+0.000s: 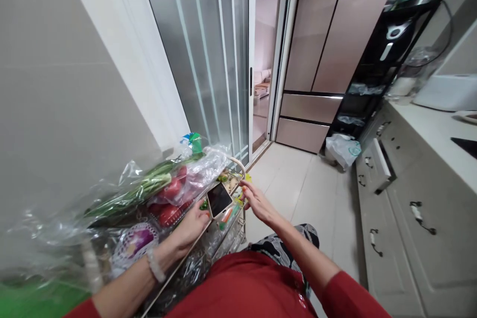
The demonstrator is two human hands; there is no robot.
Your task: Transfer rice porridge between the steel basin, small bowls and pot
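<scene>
My left hand (pixel 193 227) reaches over the edge of a vegetable rack, its fingers curled beside a small green item (pixel 203 204); what they hold, if anything, is hidden. Close to its fingertips, a phone-like device with a dark screen and pale frame (pixel 219 199) lies tilted at the rack's corner. My right hand (pixel 258 202) is at the rack's far corner, fingers stretched toward the rim and apart from the device. Behind my left hand are green onions (pixel 149 181) in clear plastic, red produce (pixel 172 189) in bags, and a purple-and-white wrapped item (pixel 136 242).
A sliding glass door (pixel 212 54) stands partly open ahead, beside a pinkish fridge (pixel 316 25). A white plastic bag (pixel 343 150) sits on the floor by a black shelf (pixel 376 72). At right, one cabinet drawer (pixel 376 166) sticks out below the white counter (pixel 421 119).
</scene>
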